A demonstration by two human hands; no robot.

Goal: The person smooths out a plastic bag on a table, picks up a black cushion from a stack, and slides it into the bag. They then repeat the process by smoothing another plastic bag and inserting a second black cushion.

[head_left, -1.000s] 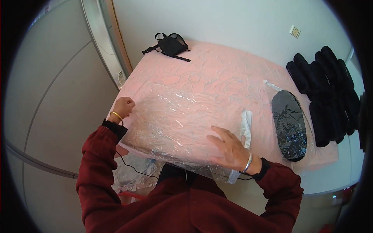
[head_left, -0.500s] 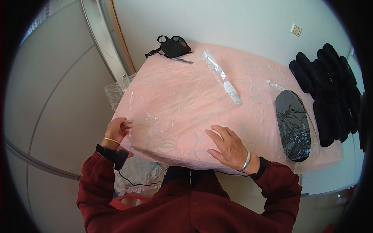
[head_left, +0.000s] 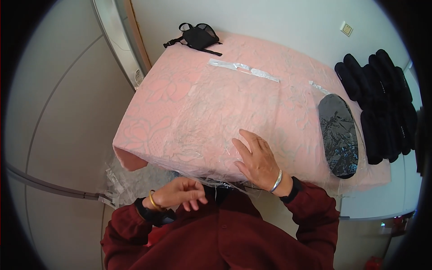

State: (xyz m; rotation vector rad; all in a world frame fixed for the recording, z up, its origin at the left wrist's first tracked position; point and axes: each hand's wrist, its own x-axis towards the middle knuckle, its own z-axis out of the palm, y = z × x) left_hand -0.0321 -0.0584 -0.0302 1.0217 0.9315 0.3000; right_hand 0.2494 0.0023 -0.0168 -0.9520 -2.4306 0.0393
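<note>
While right hand (head_left: pixel 259 163) is splayed over clear bag (head_left: pixel 220 105), left hand (head_left: pixel 182 192) half-curled, any grip unclear.

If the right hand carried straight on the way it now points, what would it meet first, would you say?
The right hand points forward and slightly left, so most likely the clear bag spread on the pink cover; depth is unclear, and they may be touching.

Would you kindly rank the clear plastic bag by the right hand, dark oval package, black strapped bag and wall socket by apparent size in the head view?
1. Clear plastic bag
2. Dark oval package
3. Black strapped bag
4. Wall socket
</note>
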